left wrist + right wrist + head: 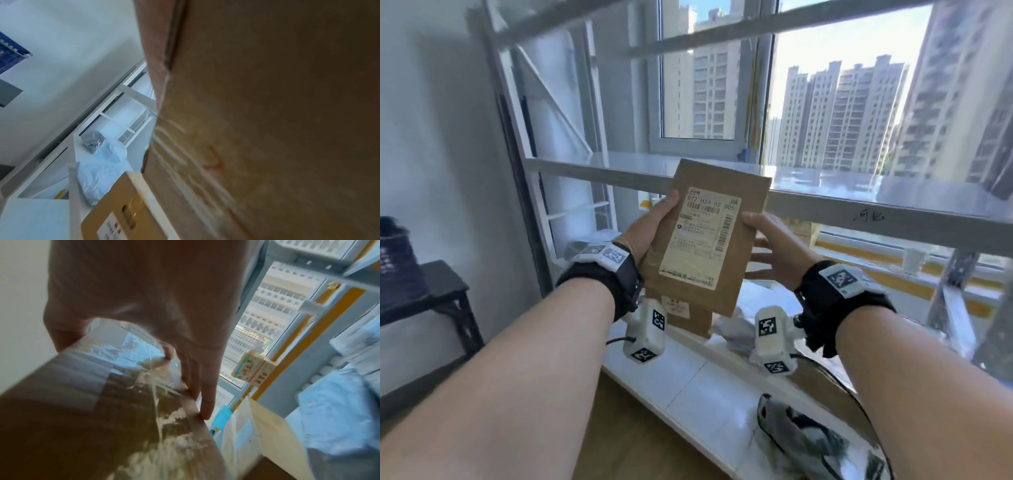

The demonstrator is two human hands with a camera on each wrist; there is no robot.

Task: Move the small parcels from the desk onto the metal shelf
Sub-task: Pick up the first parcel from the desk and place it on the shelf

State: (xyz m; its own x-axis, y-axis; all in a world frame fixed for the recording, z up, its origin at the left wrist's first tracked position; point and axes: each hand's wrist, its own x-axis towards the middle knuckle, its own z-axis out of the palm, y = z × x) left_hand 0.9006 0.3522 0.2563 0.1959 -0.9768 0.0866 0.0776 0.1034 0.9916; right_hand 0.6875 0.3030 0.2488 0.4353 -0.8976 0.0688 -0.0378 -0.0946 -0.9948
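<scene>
I hold a brown cardboard parcel [709,236] with a white shipping label upright in both hands, in front of the metal shelf's middle board [599,169]. My left hand [650,229] grips its left edge, thumb on the front. Opposite, my right hand [770,246] grips the right edge, thumb on the front and fingers [205,394] behind. The parcel's blurred, taped side [267,113] fills the left wrist view, and the parcel [102,418] shows low in the right wrist view. On the lower shelf board [688,383] stand another cardboard parcel [688,317], a white bag parcel [736,329] and a grey bag [801,438].
The white shelf upright [517,137] rises at the left beside the wall. A black stool [441,291] with a dark object stands at the far left. Behind the shelf are a window, a paper cup [914,260] on the sill and a small printed carton [252,369].
</scene>
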